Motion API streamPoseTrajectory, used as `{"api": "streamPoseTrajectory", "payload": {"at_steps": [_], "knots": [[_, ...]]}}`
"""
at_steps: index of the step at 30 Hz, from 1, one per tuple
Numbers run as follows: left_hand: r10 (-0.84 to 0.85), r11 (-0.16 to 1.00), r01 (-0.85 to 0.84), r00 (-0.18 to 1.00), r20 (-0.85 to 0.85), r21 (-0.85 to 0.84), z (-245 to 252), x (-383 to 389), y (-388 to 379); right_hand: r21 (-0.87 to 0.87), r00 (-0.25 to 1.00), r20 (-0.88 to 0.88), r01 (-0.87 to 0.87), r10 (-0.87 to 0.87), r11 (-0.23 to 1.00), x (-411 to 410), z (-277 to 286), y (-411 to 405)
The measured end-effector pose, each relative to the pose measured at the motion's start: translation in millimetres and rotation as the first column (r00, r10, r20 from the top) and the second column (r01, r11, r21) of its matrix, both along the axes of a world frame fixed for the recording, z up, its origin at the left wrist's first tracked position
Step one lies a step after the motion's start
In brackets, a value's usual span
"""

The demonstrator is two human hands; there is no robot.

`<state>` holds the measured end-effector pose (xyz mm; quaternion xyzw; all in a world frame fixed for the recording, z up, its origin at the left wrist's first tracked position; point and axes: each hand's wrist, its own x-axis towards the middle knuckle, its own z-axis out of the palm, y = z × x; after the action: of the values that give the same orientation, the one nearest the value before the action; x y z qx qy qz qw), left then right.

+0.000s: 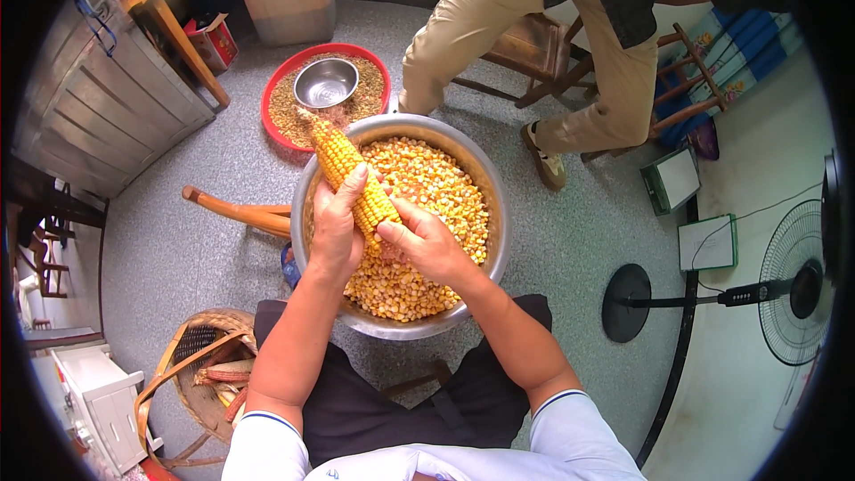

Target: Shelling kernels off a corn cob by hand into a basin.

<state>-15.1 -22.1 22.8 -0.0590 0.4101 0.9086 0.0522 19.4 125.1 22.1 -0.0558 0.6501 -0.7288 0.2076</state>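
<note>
A dried ear of yellow corn [347, 167] lies slantwise in my hands, its pointed end towards the upper left. My left hand [339, 217] is wrapped around its middle, thumb on top. At the lower end, my right hand [427, 240] grips the ear with the thumb pressed against the kernels. Both hands are above a large metal basin [501, 214] that holds a thick layer of loose corn kernels [434, 194]. A reddish bare patch of cob shows just under the right fingers.
Beyond the basin, a red round tray [267, 113] of grain carries a steel bowl [326, 83]. Bare cobs [227, 374] lie in a woven basket [200, 414] at lower left. Another person's legs [467, 20] are near a wooden chair [528, 47]. A standing fan [735, 294] is at right.
</note>
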Motion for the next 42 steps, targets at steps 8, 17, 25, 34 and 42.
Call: {"api": "streamPoseTrajectory", "payload": {"at_steps": [8,17,25,34,42], "knots": [[-0.022,1.0,0.022,1.0,-0.017,-0.003,0.1,1.9,2.6,0.195,0.988,-0.149,0.003,0.027,0.981,4.6,10.1,1.0],[0.016,0.998,-0.02,0.998,-0.063,-0.063,5.5,4.6,9.6,0.439,0.975,-0.207,0.162,-0.076,0.884,7.7,-2.2,1.3],[0.014,0.999,-0.011,0.998,-0.062,0.049,5.1,3.9,1.8,-0.094,0.999,-0.025,0.022,-0.025,0.995,0.1,-4.3,5.0],[-0.003,1.0,0.006,0.995,-0.103,0.028,7.9,8.2,7.6,-0.103,0.997,0.044,0.07,-0.065,0.992,-0.9,-1.8,0.2],[0.02,0.988,-0.014,0.999,-0.032,0.156,5.7,5.6,1.0,-0.234,0.992,0.127,0.035,-0.005,0.972,-3.1,-5.9,2.8]]}}
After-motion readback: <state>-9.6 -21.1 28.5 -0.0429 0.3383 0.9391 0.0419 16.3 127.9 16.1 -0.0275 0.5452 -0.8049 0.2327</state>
